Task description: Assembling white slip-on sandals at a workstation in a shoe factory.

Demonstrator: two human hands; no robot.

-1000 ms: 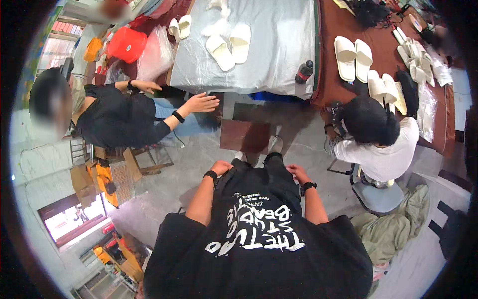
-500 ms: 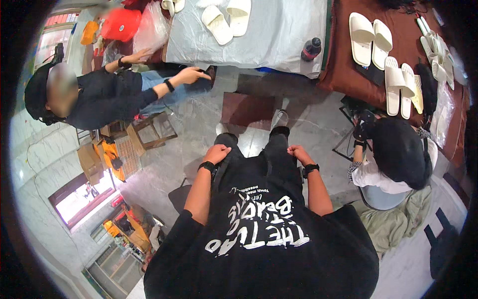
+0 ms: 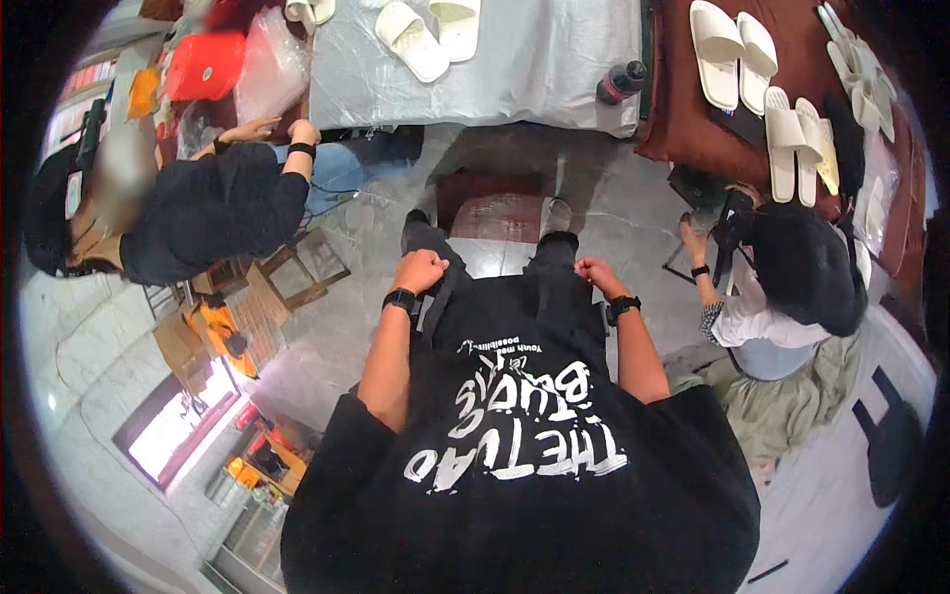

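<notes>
My left hand [image 3: 423,269] is closed, its fingertips pinching black cloth [image 3: 500,307] by my left leg. On the other side my right hand [image 3: 599,278] is also closed, thumb and fingers pressed together at the right edge of that cloth. The cloth spreads between both hands over my lap, below a black shirt [image 3: 534,525] with white lettering. A dark watch [image 3: 400,301] is on my left wrist, another dark band [image 3: 623,305] on my right. What lies inside each pinch is too small to see fully.
Ahead stands a table under grey sheeting [image 3: 475,94], with white slippers [image 3: 414,42] and a dark bottle [image 3: 620,83]. More slippers [image 3: 714,54] lie on brown cloth [image 3: 683,119] at right. A co-worker [image 3: 208,203] is at left, another person [image 3: 802,267] at right.
The co-worker at left has drawn back an outstretched arm and shifted left. The person at right has reached a hand forward. My hands keep their pinch, and the view has tilted slightly.
</notes>
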